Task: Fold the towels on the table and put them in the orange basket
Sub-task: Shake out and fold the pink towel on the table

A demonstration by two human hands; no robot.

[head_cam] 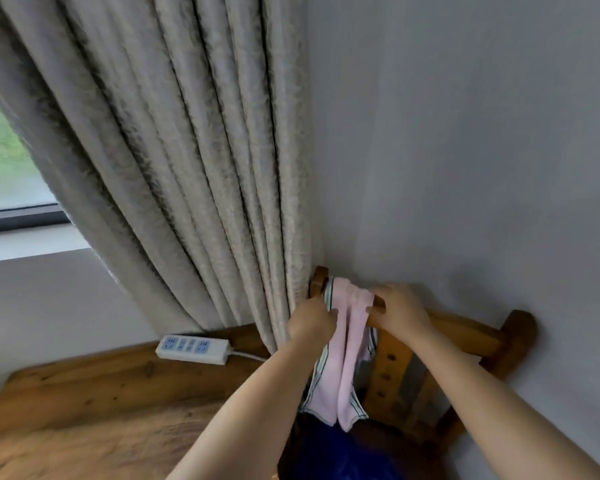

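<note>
A pink towel [343, 362] with a striped border hangs over the top rail of a wooden chair [465, 332] that stands against the wall. My left hand [310, 323] pinches the towel's left edge near the rail. My right hand [400, 311] grips the towel's right side on top of the rail. The towel's lower end dangles in front of the chair back. The orange basket is not in view.
A wooden table [84, 403] lies at the lower left with a white power strip [193, 348] and its cord on it. A grey curtain [174, 161] hangs beside the chair. Something dark blue [340, 455] lies on the chair seat. A window [0, 161] is at the left.
</note>
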